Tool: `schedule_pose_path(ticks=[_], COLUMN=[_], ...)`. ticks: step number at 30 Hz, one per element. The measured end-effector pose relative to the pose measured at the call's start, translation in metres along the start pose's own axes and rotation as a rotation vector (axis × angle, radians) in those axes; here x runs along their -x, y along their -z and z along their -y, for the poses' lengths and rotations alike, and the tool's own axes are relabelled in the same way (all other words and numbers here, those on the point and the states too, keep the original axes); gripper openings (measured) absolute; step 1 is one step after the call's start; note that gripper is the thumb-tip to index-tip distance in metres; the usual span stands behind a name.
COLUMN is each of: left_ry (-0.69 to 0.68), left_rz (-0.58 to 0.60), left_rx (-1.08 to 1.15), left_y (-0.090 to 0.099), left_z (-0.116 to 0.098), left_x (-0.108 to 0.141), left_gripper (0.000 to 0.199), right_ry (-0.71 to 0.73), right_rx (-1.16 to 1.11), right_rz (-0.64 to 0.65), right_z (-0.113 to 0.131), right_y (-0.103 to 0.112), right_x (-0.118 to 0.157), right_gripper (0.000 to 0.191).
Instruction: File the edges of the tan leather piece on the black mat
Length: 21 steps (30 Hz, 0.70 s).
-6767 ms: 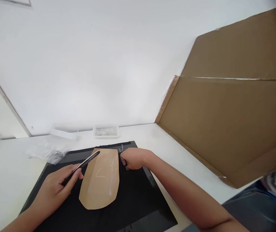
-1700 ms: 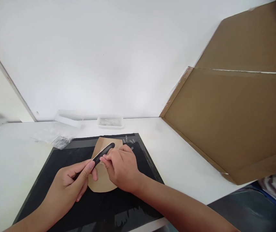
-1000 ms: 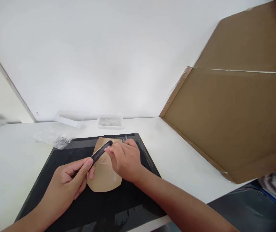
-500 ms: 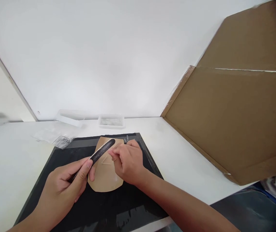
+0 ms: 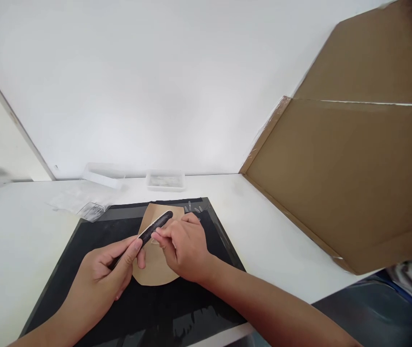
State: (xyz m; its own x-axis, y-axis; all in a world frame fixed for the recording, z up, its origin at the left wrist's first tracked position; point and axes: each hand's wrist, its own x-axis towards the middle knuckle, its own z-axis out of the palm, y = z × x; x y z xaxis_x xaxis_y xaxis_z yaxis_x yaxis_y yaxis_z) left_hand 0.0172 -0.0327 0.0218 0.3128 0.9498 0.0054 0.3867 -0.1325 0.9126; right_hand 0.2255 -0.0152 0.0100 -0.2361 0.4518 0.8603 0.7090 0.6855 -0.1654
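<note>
My left hand grips a dark nail file with a pale edge, slanting up to the right. Thumb and fingers of my right hand are pinched together against the file's dark face. Whatever is between those fingertips is too small and hidden to make out. Below both hands lies a tan paper piece with a curved lower edge, on a black mat. Several small clear slivers, like nail tips, rest at the mat's far right corner, just beyond my right hand.
A shallow clear box holding clear pieces stands against the white wall. Left of it are another clear plastic tray or lid and a crumpled plastic bag. A large cardboard panel stands along the right side of the white table.
My right hand has moved left and slightly down, bringing its pinched fingertips onto the file. The clear slivers beyond it show more fully. My left hand still holds the file, shifted slightly right.
</note>
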Motion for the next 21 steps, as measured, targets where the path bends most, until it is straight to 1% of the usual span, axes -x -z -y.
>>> schedule_pose_path(ticks=[2,6,7,8,11,13,17,19,21], left_ry=[-0.003,0.020,0.025,0.025,0.013,0.009,0.011,0.012,0.013], left_rz=[-0.005,-0.015,-0.013,-0.009,0.001,-0.004,-0.021,-0.015,0.002], left_rx=[-0.008,-0.003,0.001,0.004,0.007,0.003,-0.004,-0.005,-0.007], left_y=[0.0009,0.0017,0.0013,0.0009,0.0005,0.0014,0.0037,0.0036,0.0030], left_z=[0.0007,0.0014,0.0013,0.0011,-0.0002,-0.0009,-0.0005,0.0006,0.0013], left_x=[0.0005,0.0005,0.0003,0.0000,-0.0010,-0.0015,-0.0020,-0.0024,-0.0030], left_gripper=[0.046,0.046,0.046,0.046,0.045,0.045,0.046,0.047,0.048], right_ry=[0.004,-0.100,-0.103,-0.085,0.027,0.059,-0.026,-0.041,-0.014], right_rx=[0.035,0.105,0.102,0.092,0.075,0.091,0.124,0.106,0.089], right_rz=[0.006,-0.005,0.006,0.026,0.083,0.067,-0.005,0.009,0.049], right_z=[-0.0010,-0.0063,-0.0063,-0.0054,0.0001,0.0021,-0.0019,-0.0030,-0.0020], right_y=[-0.0003,0.0013,0.0014,0.0013,0.0009,0.0012,0.0024,0.0020,0.0010], right_x=[-0.0011,-0.0032,-0.0030,-0.0026,-0.0017,-0.0027,-0.0051,-0.0042,-0.0027], right_gripper=[0.019,0.022,0.023,0.024,0.022,0.020,0.020,0.019,0.020])
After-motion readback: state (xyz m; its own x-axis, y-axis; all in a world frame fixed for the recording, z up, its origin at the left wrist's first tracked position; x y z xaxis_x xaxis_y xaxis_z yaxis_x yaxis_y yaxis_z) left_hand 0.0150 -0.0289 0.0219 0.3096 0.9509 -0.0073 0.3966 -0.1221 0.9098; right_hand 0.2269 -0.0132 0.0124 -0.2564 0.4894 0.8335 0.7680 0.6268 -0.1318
